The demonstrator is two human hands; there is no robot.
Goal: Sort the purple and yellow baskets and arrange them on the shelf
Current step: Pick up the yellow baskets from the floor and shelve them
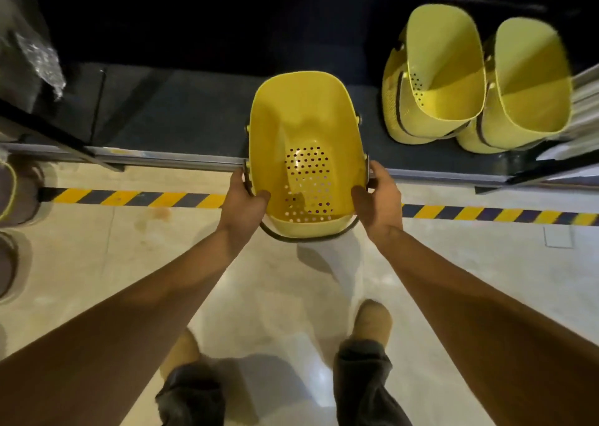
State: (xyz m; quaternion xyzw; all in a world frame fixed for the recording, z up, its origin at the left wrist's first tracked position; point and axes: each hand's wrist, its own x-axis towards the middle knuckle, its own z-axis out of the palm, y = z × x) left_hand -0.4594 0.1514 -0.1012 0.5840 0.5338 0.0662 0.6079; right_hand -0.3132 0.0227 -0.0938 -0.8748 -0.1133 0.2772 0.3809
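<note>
Yellow basket [301,127] mouth up, long axis pointing away from me into shelf [162,101]; my left hand [246,198] and right hand [379,195] grip near sides, thumbs inside.

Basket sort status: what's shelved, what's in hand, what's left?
Done: a left stack and a right stack of yellow baskets stand on the shelf, far right. In hand: left hand and right hand grip another yellow basket over the shelf's front edge. Left: set it down; no purple baskets show on the shelf; blurred items at far left are unidentifiable.
</note>
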